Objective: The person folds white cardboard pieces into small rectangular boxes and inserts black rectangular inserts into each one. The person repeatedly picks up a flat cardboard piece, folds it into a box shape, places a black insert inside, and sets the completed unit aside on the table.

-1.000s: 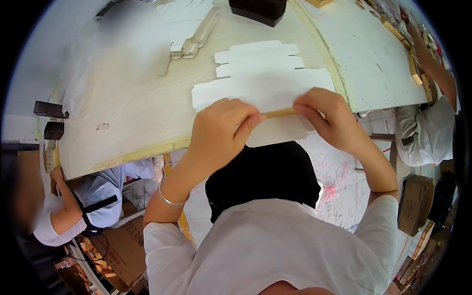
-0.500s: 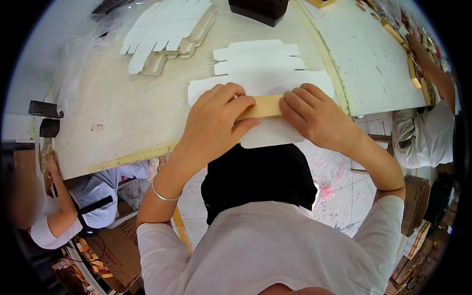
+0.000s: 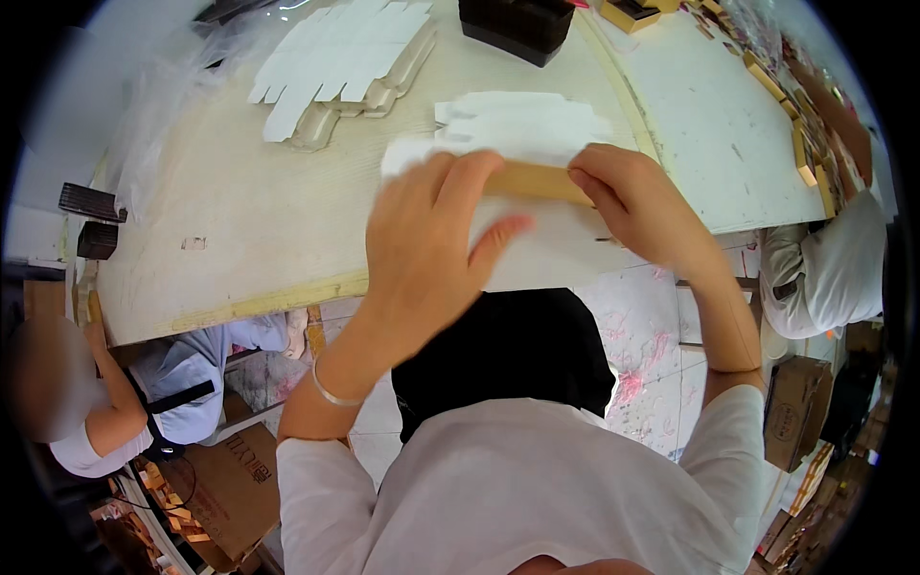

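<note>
A long gold-coloured strip (image 3: 537,180), seemingly card, lies across a white die-cut carton blank (image 3: 522,120) on the table in front of me. Whether strip and blank are one piece, I cannot tell. My right hand (image 3: 640,203) pinches the strip's right end with thumb and fingers. At its left end is my left hand (image 3: 426,235), smeared by motion, with the thumb stretched well away from the fingers. The left hand's fingers overlap the strip's end, and the blank's near part shows blurred between both hands.
A stack of white carton blanks (image 3: 340,57) lies at the far left beside clear plastic film (image 3: 158,125). A black container (image 3: 517,29) stands at the back. Small gold boxes (image 3: 805,153) line the right side. Other people sit at left (image 3: 105,412) and right (image 3: 834,259).
My left thumb has come off the strip and the left hand has opened. Right hand and strip have shifted slightly right and away from me. The view has tilted a little.
</note>
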The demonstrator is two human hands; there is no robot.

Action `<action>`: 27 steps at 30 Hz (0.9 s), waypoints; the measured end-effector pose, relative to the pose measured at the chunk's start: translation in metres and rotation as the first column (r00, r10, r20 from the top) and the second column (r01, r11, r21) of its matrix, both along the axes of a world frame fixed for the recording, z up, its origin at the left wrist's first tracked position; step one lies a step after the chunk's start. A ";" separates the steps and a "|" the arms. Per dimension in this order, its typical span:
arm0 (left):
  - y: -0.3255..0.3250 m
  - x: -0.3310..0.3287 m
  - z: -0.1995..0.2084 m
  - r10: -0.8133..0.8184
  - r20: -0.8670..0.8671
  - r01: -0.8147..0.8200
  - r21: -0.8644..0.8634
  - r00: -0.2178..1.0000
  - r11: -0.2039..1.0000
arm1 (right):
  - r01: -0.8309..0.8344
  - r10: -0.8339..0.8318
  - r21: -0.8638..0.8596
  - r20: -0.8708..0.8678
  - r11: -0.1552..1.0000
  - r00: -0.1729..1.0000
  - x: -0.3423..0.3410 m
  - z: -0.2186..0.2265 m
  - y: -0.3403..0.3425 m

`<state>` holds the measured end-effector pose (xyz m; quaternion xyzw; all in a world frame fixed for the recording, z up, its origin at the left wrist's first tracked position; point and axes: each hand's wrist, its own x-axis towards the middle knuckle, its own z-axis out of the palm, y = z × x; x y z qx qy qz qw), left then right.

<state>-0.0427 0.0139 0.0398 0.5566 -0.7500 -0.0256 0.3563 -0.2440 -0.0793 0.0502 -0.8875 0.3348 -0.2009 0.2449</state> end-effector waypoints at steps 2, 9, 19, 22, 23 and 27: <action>0.014 -0.003 -0.005 -0.033 -0.295 0.083 0.159 0.955 0.984 | 0.005 0.002 -0.058 0.110 0.998 0.994 -0.002 0.007 0.024; 0.009 0.000 -0.029 0.089 -0.822 0.275 0.288 0.562 0.917 | -0.263 0.276 -0.105 0.145 0.959 0.950 0.000 -0.008 0.046; -0.023 0.031 -0.028 -0.141 -0.454 0.326 0.361 0.880 0.874 | -0.322 0.258 -0.481 -0.195 0.816 0.946 -0.054 -0.036 0.076; -0.027 0.032 -0.021 -0.231 -0.237 0.312 0.407 0.944 0.858 | -0.259 0.265 -0.417 -0.045 0.871 0.963 -0.041 -0.042 0.084; -0.027 0.032 -0.021 -0.243 -0.206 0.308 0.403 0.948 0.862 | -0.240 0.276 -0.380 0.042 0.893 0.960 -0.033 -0.046 0.080; -0.022 0.023 -0.022 -0.220 0.064 0.196 0.263 0.973 0.945 | 0.046 -0.065 0.202 0.090 0.978 0.994 0.011 -0.037 0.064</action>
